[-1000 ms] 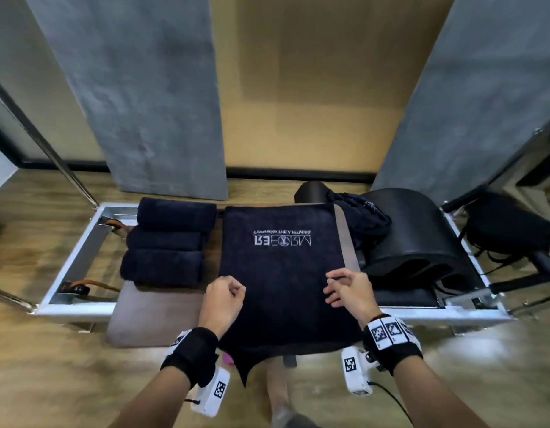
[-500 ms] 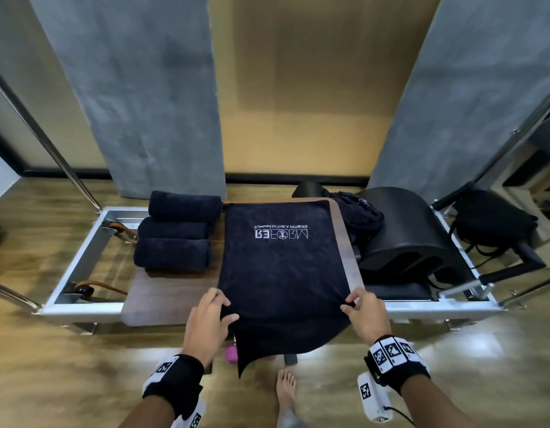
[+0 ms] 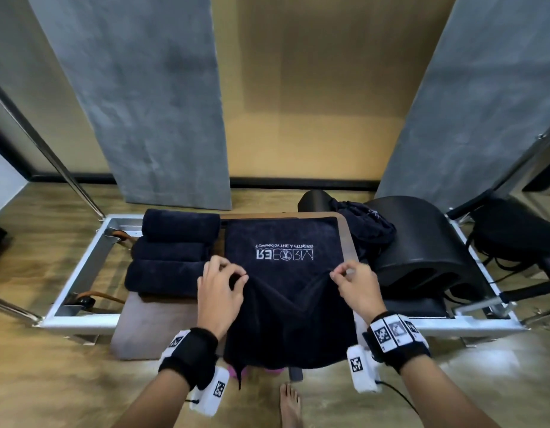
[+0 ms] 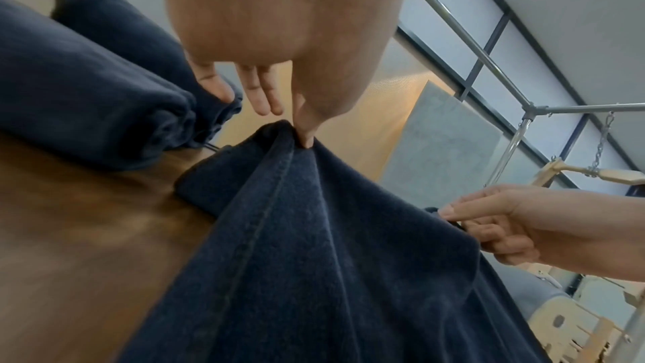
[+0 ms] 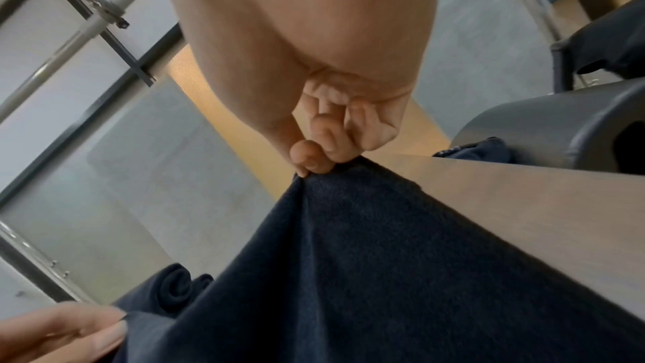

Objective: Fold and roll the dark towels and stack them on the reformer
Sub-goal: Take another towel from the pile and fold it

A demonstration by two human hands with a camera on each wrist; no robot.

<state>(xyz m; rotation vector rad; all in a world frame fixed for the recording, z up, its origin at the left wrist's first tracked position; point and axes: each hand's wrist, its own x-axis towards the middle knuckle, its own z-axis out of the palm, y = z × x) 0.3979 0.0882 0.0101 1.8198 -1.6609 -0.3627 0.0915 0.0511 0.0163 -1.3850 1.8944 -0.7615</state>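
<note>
A dark navy towel (image 3: 283,273) with a white logo lies spread on the reformer carriage (image 3: 150,319), its near end hanging over the front edge. My left hand (image 3: 239,274) pinches the towel's left edge (image 4: 289,131) between thumb and forefinger and lifts it. My right hand (image 3: 337,271) pinches the right edge (image 5: 314,173) the same way. The cloth sags in folds between the two hands. Three rolled dark towels (image 3: 171,251) lie side by side on the carriage to the left of the spread towel.
The reformer's silver frame (image 3: 82,273) runs left and right. A black arc barrel (image 3: 422,251) sits at the right with crumpled dark cloth (image 3: 366,230) beside it. A bare foot (image 3: 290,403) stands on the wooden floor. Grey wall panels rise behind.
Both hands slid from the towel's near end up its side edges, pinched them and lifted them, so the cloth now bunches between the hands instead of lying flat.
</note>
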